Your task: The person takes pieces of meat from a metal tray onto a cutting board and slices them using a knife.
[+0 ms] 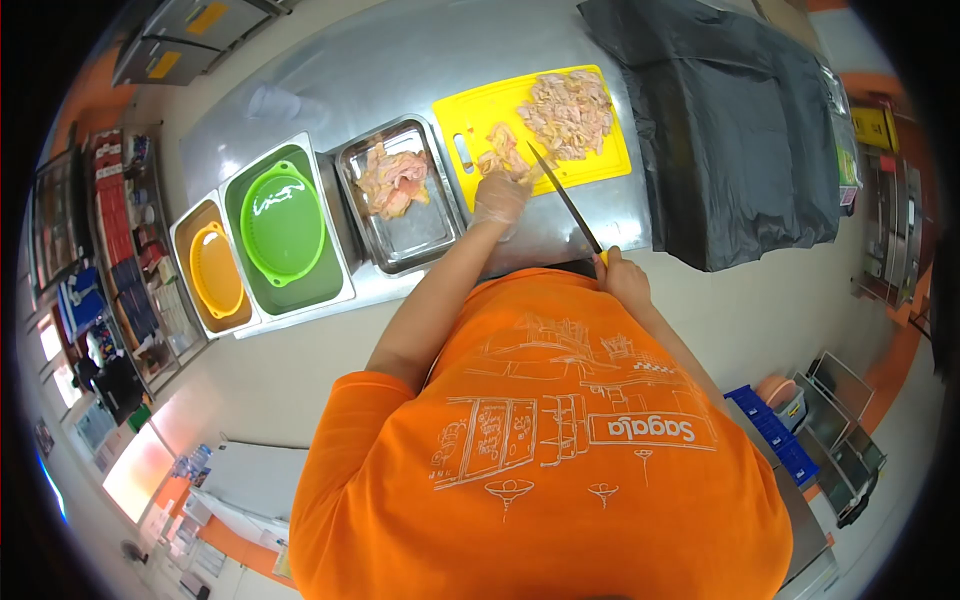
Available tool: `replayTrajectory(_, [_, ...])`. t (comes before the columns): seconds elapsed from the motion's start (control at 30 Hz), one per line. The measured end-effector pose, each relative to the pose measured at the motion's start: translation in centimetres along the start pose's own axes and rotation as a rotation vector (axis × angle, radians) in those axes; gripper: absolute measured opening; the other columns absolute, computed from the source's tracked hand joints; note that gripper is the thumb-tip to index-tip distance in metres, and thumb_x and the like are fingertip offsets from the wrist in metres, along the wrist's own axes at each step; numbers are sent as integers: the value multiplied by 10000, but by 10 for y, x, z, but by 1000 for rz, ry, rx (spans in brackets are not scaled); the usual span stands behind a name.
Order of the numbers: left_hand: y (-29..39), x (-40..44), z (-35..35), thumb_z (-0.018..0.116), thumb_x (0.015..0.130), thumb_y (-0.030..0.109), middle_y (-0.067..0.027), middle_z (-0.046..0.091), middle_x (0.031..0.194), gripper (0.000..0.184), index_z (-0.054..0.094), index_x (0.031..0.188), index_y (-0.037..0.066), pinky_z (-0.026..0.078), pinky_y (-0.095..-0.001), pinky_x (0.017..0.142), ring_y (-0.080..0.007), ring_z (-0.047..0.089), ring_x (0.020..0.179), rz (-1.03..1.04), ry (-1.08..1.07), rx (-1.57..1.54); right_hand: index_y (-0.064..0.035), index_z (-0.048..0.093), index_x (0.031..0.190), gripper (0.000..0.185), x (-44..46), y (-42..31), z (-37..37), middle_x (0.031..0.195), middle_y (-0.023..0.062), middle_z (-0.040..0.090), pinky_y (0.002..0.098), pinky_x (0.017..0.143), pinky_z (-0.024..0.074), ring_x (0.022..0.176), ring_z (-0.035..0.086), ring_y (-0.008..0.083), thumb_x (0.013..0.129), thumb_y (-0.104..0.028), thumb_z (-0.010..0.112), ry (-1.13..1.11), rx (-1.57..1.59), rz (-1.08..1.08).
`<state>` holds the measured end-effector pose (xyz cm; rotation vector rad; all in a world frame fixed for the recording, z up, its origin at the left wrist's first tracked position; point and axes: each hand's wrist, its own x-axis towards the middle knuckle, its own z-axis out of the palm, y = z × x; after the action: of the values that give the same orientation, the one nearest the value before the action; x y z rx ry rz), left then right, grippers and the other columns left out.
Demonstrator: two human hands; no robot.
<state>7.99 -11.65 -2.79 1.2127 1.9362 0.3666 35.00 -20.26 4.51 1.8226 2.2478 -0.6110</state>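
Meat (503, 152) sits between tray (430, 235) and black plastic (745, 150)—left hand (503, 197) holding it, right hand (626, 278) a knife (568, 202).

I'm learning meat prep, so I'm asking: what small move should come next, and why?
Probably bring the knife onto the smaller portion of meat: the left hand is at that meat, the right hand grips the knife, and the blade lies close by, between it and the pile of cut pieces.

Your shirt (560, 505) is loud orange with white line drawings, your cutting board (490, 108) is bright yellow, the meat (565, 115) is pinkish-cream, plus you've got a lime green colander (283, 230) and yellow-orange colander (215, 272).
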Motion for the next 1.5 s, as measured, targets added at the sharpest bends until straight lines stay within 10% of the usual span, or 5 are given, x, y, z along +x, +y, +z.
replayTrajectory(0.63, [31, -19, -24, 618, 911, 652, -287, 724, 938, 653, 786, 1021, 30, 546, -494, 859, -428, 712, 950, -123, -102, -36, 0, 530, 1032, 398, 95, -52, 11, 781, 244, 716, 542, 680, 575, 747, 720, 442, 1045, -397, 503, 15, 139, 14])
replayTrajectory(0.93, [32, -4, -3, 743, 880, 219, -140, 720, 790, 304, 720, 1029, -46, 535, -372, 693, -224, 688, 721, 44, -189, -430, 0, 525, 1028, 390, 17, 7, -14, 719, 244, 693, 561, 644, 551, 703, 703, 452, 1057, -388, 499, 15, 173, 100])
replayTrajectory(1.5, [-27, 2, -1, 774, 844, 299, -126, 695, 708, 368, 705, 907, -57, 547, -328, 560, -196, 699, 592, -96, -93, -251, 9, 503, 1036, 400, 24, -12, 10, 712, 285, 676, 582, 623, 539, 685, 683, 489, 1056, -391, 508, -42, 251, 5])
